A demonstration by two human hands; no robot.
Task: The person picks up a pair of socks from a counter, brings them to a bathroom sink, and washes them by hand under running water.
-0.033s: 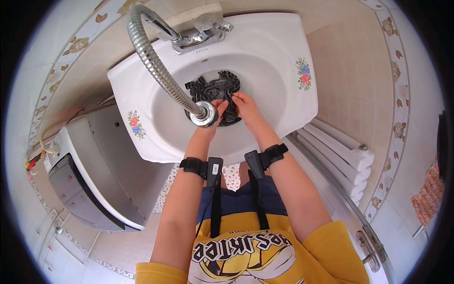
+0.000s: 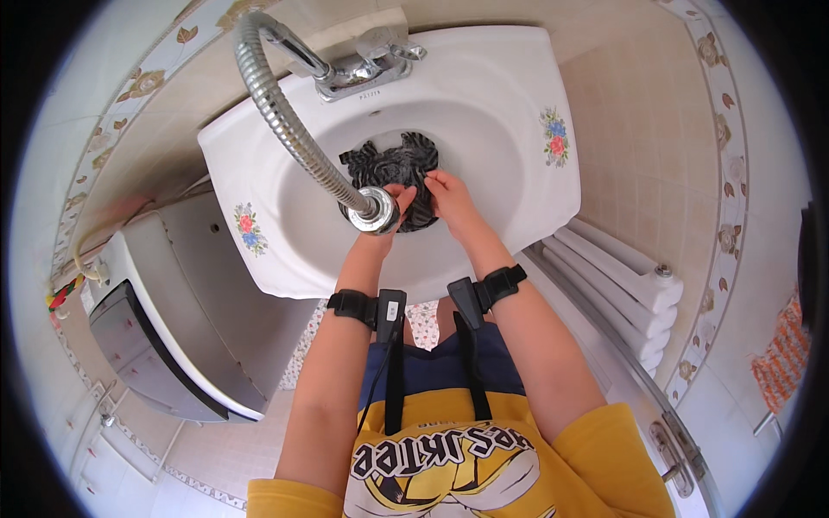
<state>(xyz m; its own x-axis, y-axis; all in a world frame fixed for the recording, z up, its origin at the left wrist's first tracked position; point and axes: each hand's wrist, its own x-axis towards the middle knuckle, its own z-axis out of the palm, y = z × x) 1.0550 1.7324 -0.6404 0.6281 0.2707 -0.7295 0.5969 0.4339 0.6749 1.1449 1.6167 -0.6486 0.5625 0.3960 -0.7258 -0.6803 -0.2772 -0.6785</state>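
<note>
We see the dark cloth (image 2: 390, 165), white sink (image 2: 509, 73) and silver tap (image 2: 361, 76) very slightly lower in our view than before.

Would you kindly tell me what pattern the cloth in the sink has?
The cloth has black and grey stripes, seen best in the head view.

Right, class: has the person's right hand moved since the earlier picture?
No, not visibly: the right hand is in the same place over the sink, with no clear shift toward or away from its right-side flower decal.
</note>
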